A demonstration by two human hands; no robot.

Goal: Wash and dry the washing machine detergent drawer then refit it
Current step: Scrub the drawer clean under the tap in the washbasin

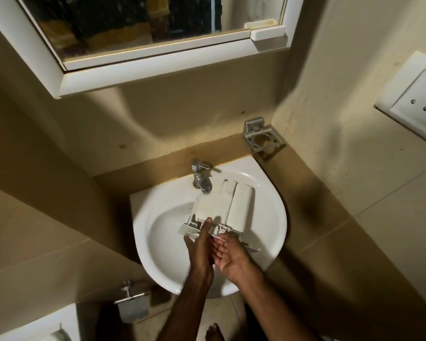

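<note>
The drawer (221, 207) lies tilted in the sink (276, 217), its far end under the tap (201, 178). The left hand (199, 244) grips its near end, thumb on top; the right hand (228, 254) supports it underneath, palm up, fingers relaxed. Wet plastic could slip from so light a hold and knock the sink

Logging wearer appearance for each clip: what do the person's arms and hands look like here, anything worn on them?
Both arms are bare to the frame's bottom edge: no sleeves show. The left hand and right hand wear no gloves, and no rings, watch or bracelets are visible. No markings show in the dim light.
</note>
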